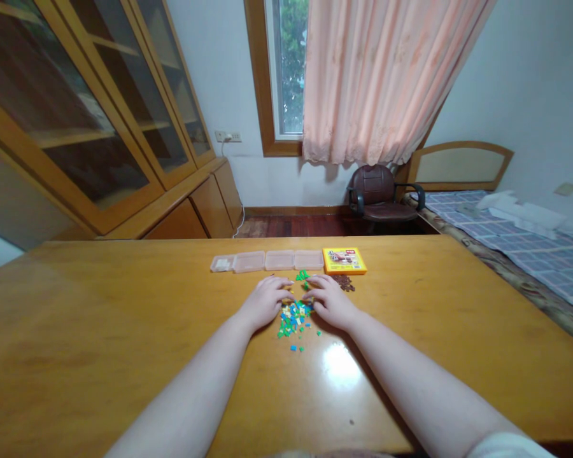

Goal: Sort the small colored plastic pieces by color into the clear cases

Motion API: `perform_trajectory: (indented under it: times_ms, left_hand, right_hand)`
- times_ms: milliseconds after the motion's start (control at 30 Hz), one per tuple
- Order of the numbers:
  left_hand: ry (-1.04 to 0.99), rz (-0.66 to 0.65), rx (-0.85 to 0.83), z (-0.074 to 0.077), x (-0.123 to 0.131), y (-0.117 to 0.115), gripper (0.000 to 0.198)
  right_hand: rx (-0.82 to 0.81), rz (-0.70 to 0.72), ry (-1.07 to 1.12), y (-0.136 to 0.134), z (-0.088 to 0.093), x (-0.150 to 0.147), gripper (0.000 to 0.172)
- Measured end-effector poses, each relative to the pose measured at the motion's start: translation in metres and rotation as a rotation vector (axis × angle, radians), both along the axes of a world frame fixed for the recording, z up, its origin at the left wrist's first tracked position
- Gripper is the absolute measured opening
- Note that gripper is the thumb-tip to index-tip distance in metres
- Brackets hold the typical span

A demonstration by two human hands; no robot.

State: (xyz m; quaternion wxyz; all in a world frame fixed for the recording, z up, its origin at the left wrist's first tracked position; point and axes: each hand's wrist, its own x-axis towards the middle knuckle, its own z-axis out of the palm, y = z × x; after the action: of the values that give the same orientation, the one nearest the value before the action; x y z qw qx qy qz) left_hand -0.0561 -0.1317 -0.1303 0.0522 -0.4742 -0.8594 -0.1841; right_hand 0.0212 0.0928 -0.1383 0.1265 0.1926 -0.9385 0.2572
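A pile of several tiny blue, green and yellow bricks (293,319) lies on the wooden table (124,318) between my hands. My left hand (265,300) rests palm down at the pile's left edge, fingers curled toward its top. My right hand (329,299) rests palm down at the pile's right edge, fingertips meeting the left hand's near a few green bricks (302,275). Whether either hand pinches a brick is hidden by the fingers. A small heap of brown pieces (344,282) lies just beyond my right hand.
A row of clear plastic trays (267,261) and a yellow box (344,260) sit beyond the hands. Past the table stand a wooden glass-door cabinet (100,127), a brown office chair (379,194), a bed (516,235) and a curtained window (286,70).
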Motion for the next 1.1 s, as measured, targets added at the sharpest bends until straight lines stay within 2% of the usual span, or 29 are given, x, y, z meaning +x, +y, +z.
perform_trajectory:
  times_ms: [100,233,367,467,600,733,867,1000,1100]
  left_hand:
    - [-0.012,-0.023,-0.026,0.001,0.004,0.003,0.036]
    - [-0.011,0.021,-0.03,-0.002,0.001,0.001,0.034]
    - [-0.02,0.03,-0.013,-0.001,0.0,0.0,0.032]
    - [-0.032,-0.038,-0.001,0.002,0.003,0.001,0.032]
    - [-0.044,-0.05,-0.021,0.004,0.007,0.004,0.032]
    - [-0.047,-0.021,-0.052,0.007,0.009,0.007,0.034]
    - [-0.044,0.009,-0.04,0.008,0.009,0.006,0.034]
    - [-0.042,-0.001,-0.04,0.005,0.007,0.004,0.033]
    - [-0.039,-0.015,-0.037,0.004,0.007,0.004,0.033]
  right_hand:
    - [-0.006,0.058,-0.016,-0.001,0.002,0.002,0.033]
    - [0.007,0.073,-0.045,-0.002,0.003,0.003,0.032]
    - [0.041,-0.019,-0.05,-0.003,0.0,0.001,0.033]
    - [0.066,-0.099,-0.032,-0.003,-0.004,-0.001,0.035]
    - [0.029,-0.124,0.009,-0.001,-0.006,-0.003,0.033]
    - [-0.014,-0.094,0.042,0.0,-0.004,-0.003,0.03]
    - [0.008,-0.039,0.017,0.0,-0.003,-0.002,0.032]
    - [0.031,-0.027,-0.013,0.0,-0.004,0.0,0.036]
    - [0.01,-0.017,-0.011,0.0,-0.004,0.0,0.032]
